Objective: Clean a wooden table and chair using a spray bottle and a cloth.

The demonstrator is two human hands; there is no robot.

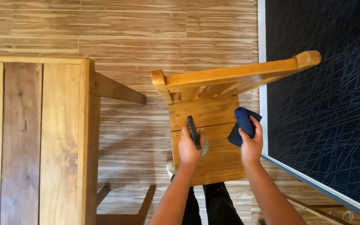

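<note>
— Over the seat of the honey-coloured wooden chair (207, 137), what have you got in each hand?

— My left hand (189, 146) has its fingers (186, 134) curled shut around a slim dark spray bottle (193, 132), held upright just above the seat planks. My right hand (251, 143) pinches a crumpled dark blue cloth (241, 125), fingers closed on it, at the seat's right edge, near the backrest.

— How far along does the wiping look?

— Early, I'd judge. The cloth sits bunched at the edge, not spread flat on the wood. I can't see any wet sheen or streaks on the seat, so whether any part has been sprayed or wiped, I cannot tell.

— And what looks untouched?

— The curved backrest rail (238, 73) and the plank tabletop (34, 137) off to my left; neither hand is near them.
</note>
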